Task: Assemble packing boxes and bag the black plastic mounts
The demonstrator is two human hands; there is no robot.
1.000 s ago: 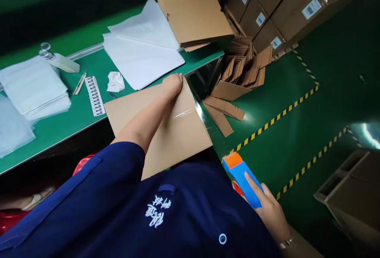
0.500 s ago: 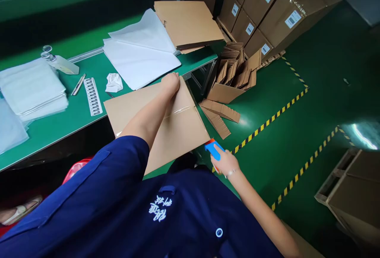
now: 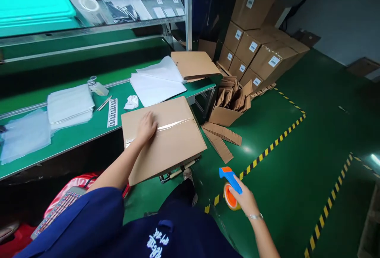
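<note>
A cardboard box (image 3: 175, 143) is in front of me, its top crossed by a strip of clear shiny tape (image 3: 173, 125). My left hand (image 3: 147, 126) rests on the box top, at the left end of that strip, with its fingers partly curled and holding nothing. Out to the right, away from the box, my right hand (image 3: 246, 199) is closed around a blue and orange tape dispenser (image 3: 233, 180). An orange-cored tape roll shows on the dispenser's underside.
The green workbench (image 3: 124, 112) carries white sheets (image 3: 160, 83), flat cardboard (image 3: 196, 64), a bottle (image 3: 98, 88), a label strip (image 3: 112, 112) and crumpled paper (image 3: 131, 102). An open carton of cardboard dividers (image 3: 227, 111) stands by its end. Stacked boxes (image 3: 252, 48) rise behind.
My left hand has moved from the far edge of the box to the left part of its top. My right hand has drawn the tape dispenser away from the box corner. The view has tilted up.
</note>
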